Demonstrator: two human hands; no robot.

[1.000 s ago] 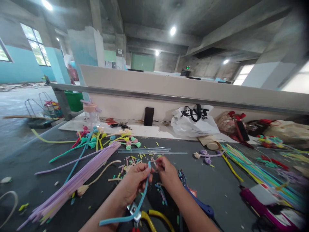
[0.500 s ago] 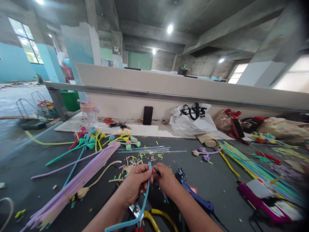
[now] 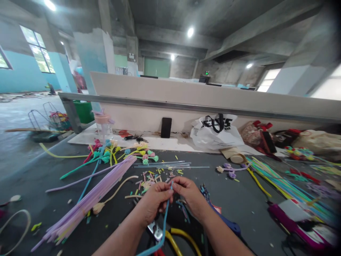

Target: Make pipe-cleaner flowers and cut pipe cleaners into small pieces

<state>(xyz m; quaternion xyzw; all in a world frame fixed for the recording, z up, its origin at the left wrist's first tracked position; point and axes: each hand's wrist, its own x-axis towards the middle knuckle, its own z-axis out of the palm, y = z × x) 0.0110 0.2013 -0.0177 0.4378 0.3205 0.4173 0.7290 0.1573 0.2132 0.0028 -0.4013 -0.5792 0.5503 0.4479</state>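
A long, thin, light blue bendable stem (image 3: 165,218) runs from my fingertips down to the bottom edge of the view. My left hand (image 3: 157,199) pinches it just below its upper end between thumb and fingers. At that upper end, my right hand (image 3: 186,193) has thumb and fingertips closed on the stem, touching the left fingertips. Under my wrists lie a metal-headed tool (image 3: 156,230) and yellow handles (image 3: 186,236), partly hidden by the stem and forearms. Small cut pieces (image 3: 149,183) are scattered just beyond my left hand.
A bundle of purple stems (image 3: 90,202) lies to the left, with colourful stem flowers (image 3: 106,153) behind. A blue corded tool (image 3: 223,220) rests beside my right forearm. Further right are multicoloured stems (image 3: 282,181) and a magenta device (image 3: 293,227). A phone (image 3: 166,128) stands against the partition.
The view has shifted slightly, so the table's things sit further right. My right fingers have come up over the stem's top end. The stem's lower part hangs straighter.
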